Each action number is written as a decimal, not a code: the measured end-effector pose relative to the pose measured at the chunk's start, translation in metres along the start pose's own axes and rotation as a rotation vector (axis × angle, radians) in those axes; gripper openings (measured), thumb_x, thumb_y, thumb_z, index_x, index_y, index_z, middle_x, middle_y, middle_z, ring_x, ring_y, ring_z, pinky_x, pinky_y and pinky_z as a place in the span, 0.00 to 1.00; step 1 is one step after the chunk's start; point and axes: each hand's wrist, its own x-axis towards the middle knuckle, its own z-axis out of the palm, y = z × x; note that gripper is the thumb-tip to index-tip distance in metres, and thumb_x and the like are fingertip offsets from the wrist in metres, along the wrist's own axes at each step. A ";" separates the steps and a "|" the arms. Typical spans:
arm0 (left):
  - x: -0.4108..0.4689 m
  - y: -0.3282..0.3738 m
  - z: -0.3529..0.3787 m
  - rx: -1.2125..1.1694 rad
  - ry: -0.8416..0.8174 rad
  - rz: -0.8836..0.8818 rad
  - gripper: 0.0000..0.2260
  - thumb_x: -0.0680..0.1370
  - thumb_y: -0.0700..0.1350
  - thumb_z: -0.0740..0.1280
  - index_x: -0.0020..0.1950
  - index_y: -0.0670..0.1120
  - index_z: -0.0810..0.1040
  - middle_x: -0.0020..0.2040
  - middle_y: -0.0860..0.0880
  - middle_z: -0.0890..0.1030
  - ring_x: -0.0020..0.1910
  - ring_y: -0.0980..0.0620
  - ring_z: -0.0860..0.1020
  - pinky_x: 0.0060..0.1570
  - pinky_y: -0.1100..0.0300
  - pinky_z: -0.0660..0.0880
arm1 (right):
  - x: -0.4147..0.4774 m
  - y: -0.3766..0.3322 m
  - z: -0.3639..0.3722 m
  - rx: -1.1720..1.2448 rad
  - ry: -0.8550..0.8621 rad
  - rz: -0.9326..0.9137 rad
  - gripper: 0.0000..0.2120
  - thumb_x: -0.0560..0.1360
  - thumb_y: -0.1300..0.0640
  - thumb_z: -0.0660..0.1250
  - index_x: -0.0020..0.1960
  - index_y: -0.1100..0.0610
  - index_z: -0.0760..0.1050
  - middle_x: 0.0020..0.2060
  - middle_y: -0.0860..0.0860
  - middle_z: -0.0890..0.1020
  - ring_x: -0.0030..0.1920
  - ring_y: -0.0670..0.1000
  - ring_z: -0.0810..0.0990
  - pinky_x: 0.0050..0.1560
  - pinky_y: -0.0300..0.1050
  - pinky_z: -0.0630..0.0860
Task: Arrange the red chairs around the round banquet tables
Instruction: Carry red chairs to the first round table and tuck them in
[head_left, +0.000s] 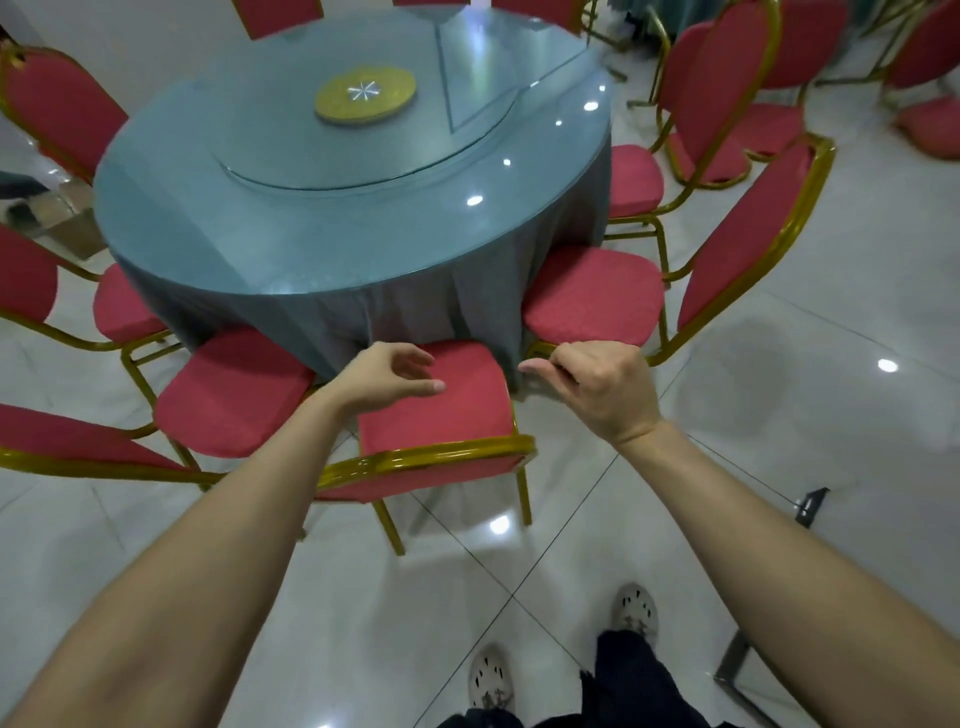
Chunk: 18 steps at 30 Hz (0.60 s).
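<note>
A round banquet table (291, 249) with a blue-grey cloth and glass top fills the upper middle. Red chairs with gold frames ring it. The nearest chair (457, 415) stands straight in front of me, seat tucked toward the cloth, its gold-edged back toward me. My left hand (387, 376) hovers above that seat with loosely curled fingers, holding nothing. My right hand (597, 384) hangs beside the seat's right edge, fingers curled, thumb out, holding nothing. More chairs stand at the right (597, 296) and left (228, 395).
Several loose red chairs (727, 104) stand at the back right. A gold turntable disc (366, 93) lies on the glass lazy Susan. White glossy tiled floor (779, 415) spreads right and behind. A dark metal leg (732, 660) pokes in at lower right. My shoes show below.
</note>
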 end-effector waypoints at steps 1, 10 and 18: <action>0.013 0.014 0.005 0.020 0.019 0.019 0.28 0.70 0.64 0.81 0.67 0.55 0.84 0.54 0.58 0.88 0.54 0.62 0.86 0.65 0.52 0.82 | 0.000 0.017 -0.004 -0.006 0.003 0.009 0.24 0.84 0.44 0.71 0.35 0.58 0.76 0.27 0.51 0.75 0.26 0.51 0.73 0.27 0.53 0.73; 0.125 0.150 0.068 0.103 0.133 0.053 0.15 0.75 0.58 0.80 0.60 0.57 0.87 0.52 0.60 0.88 0.54 0.63 0.84 0.60 0.57 0.81 | -0.004 0.205 -0.052 -0.028 0.068 0.006 0.20 0.83 0.46 0.73 0.37 0.58 0.79 0.29 0.51 0.78 0.27 0.51 0.75 0.28 0.53 0.74; 0.234 0.270 0.107 0.134 0.128 0.121 0.12 0.77 0.56 0.79 0.59 0.55 0.88 0.50 0.60 0.88 0.53 0.64 0.85 0.60 0.60 0.80 | 0.004 0.358 -0.093 -0.045 0.087 0.125 0.11 0.85 0.53 0.71 0.53 0.60 0.85 0.40 0.54 0.87 0.34 0.54 0.84 0.34 0.51 0.83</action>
